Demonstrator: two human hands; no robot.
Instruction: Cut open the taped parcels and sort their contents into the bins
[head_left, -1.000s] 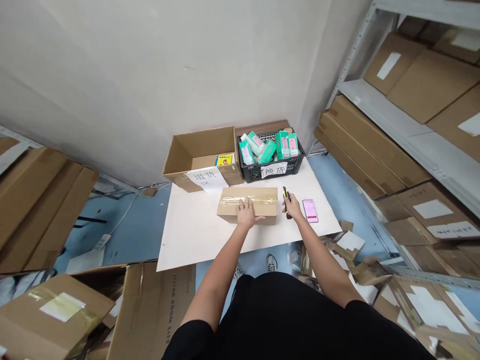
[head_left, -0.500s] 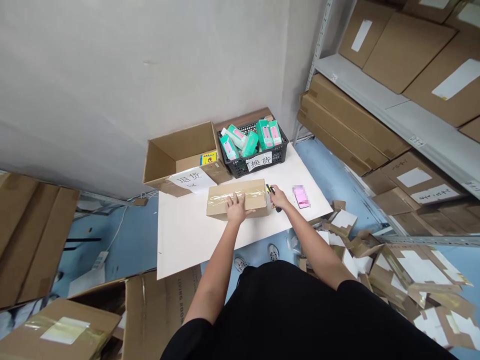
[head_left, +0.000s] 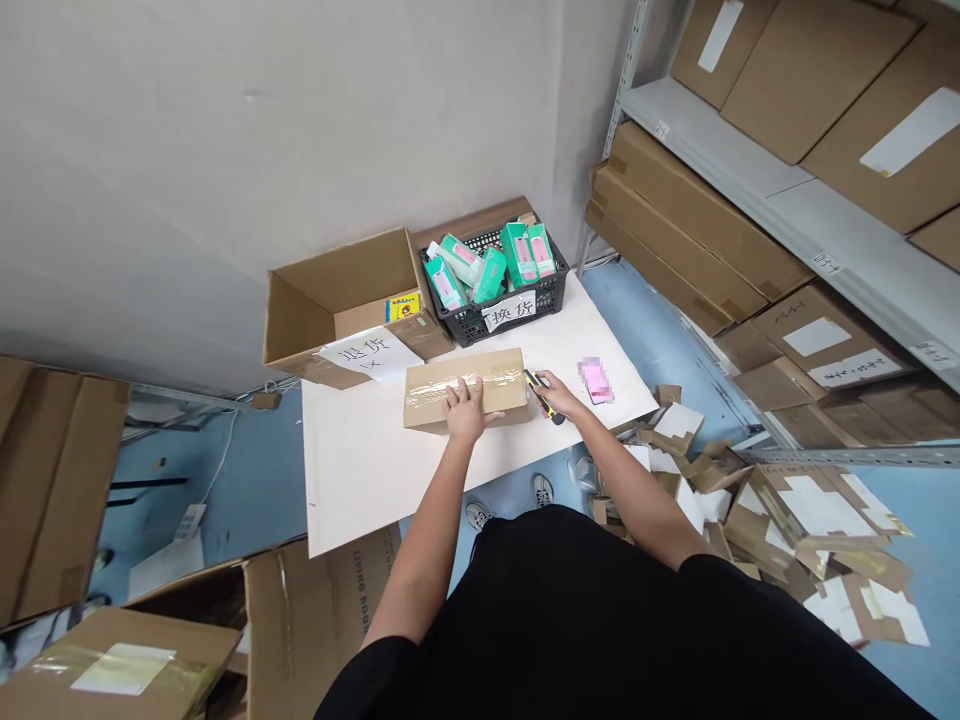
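A taped cardboard box (head_left: pixel 499 379) rests on the white table (head_left: pixel 352 490). On its top, my left hand (head_left: pixel 466 408) lies with fingers spread over the clear tape. My right hand (head_left: pixel 556 394) is closed around a yellow and black box cutter (head_left: pixel 553 412), whose tip points at the box's right end. Whether the blade touches the cardboard I cannot tell. To the right of that hand lies a pink phone-like item (head_left: pixel 597 381), partly blurred.
Behind stand an open cardboard box (head_left: pixel 341 275) with a paper sign and a black plastic crate (head_left: pixel 551 292) of green-and-pink packages. Shelves (head_left: pixel 720 130) with cartons rise at right. Flattened cardboard (head_left: pixel 810 510) heaps on the floor. A large carton (head_left: pixel 300 620) stands at front left.
My right hand has brought the box cutter's tip closer to the box's right end and angled it more. My left hand stays on the box. The whole view has shifted slightly.
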